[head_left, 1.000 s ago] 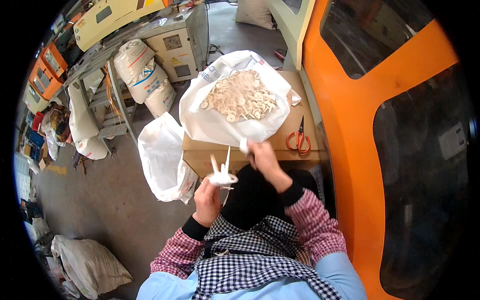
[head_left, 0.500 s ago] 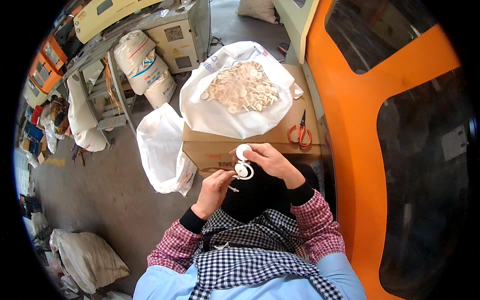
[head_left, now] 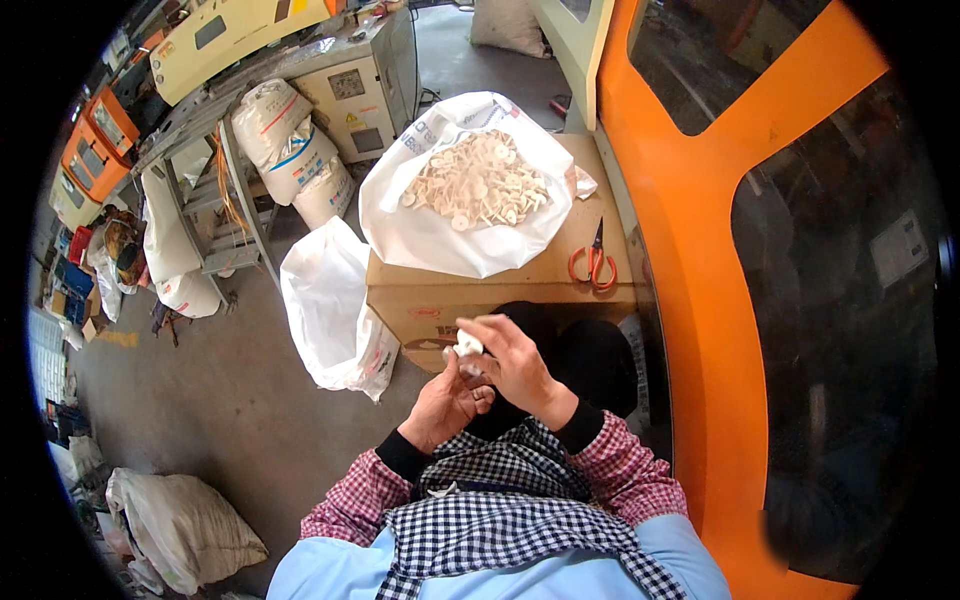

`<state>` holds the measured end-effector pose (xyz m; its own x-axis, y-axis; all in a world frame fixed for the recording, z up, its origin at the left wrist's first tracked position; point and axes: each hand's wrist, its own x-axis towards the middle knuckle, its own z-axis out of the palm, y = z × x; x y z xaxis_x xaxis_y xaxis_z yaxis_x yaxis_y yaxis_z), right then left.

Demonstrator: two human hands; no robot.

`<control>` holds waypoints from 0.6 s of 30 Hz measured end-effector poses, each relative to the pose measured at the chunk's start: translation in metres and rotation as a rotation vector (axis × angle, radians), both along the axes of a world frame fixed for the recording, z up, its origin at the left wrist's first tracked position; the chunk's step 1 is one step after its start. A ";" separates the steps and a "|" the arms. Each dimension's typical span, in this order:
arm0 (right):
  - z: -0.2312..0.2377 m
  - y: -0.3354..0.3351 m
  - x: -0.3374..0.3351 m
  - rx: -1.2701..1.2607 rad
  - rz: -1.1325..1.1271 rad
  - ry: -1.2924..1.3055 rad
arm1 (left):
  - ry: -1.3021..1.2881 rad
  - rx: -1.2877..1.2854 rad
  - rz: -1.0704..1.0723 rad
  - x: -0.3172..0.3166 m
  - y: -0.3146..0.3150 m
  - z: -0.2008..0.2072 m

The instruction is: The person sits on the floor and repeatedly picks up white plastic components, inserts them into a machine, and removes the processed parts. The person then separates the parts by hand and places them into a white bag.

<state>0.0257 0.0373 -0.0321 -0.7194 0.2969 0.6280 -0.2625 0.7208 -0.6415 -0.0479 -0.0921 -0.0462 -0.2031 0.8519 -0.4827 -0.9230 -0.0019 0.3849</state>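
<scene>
My hands are close together over my lap, just in front of the cardboard box [head_left: 440, 312]. Between them is a small white plastic part [head_left: 468, 344], partly covered by fingers and blurred. My left hand [head_left: 447, 405] is palm up and closed, its thumb and fingers pinching the part from below. From the right, my right hand [head_left: 518, 372] reaches over it, thumb bent and fingers against the part. On the box stands a white bag [head_left: 540, 235], its rim rolled back, full of pale plastic pieces [head_left: 480, 180] with round discs and stems.
Red-handled scissors [head_left: 594, 266] lie on the box to the right of the bag. A second open white bag [head_left: 325, 290] stands on the floor at the box's left. An orange machine panel [head_left: 690, 250] rises close on my right. Stacked filled sacks [head_left: 290, 150] stand farther back.
My hands have come together and the right one has moved down toward me. The round discs and ring that showed between them are now mostly hidden by fingers. The view has shifted slightly.
</scene>
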 end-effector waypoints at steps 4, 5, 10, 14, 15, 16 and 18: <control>0.002 0.005 0.012 0.314 -0.087 0.045 | 0.131 0.040 0.125 -0.014 -0.003 -0.014; 0.002 0.007 0.018 0.353 -0.094 0.028 | 0.168 0.040 0.120 -0.021 -0.006 -0.015; -0.017 0.014 0.020 0.091 -0.081 0.014 | 0.286 0.113 0.118 -0.032 -0.007 0.001; 0.000 0.009 0.014 0.171 -0.027 0.024 | 0.107 0.067 0.107 -0.028 -0.006 0.004; 0.001 0.010 0.013 0.218 -0.014 0.046 | 0.038 0.086 0.114 -0.028 -0.006 -0.002; -0.002 0.012 0.014 0.193 -0.007 0.014 | 0.064 0.075 0.106 -0.029 -0.005 -0.005; -0.013 0.017 0.017 0.144 0.007 -0.053 | 0.115 0.052 0.089 -0.029 -0.004 -0.009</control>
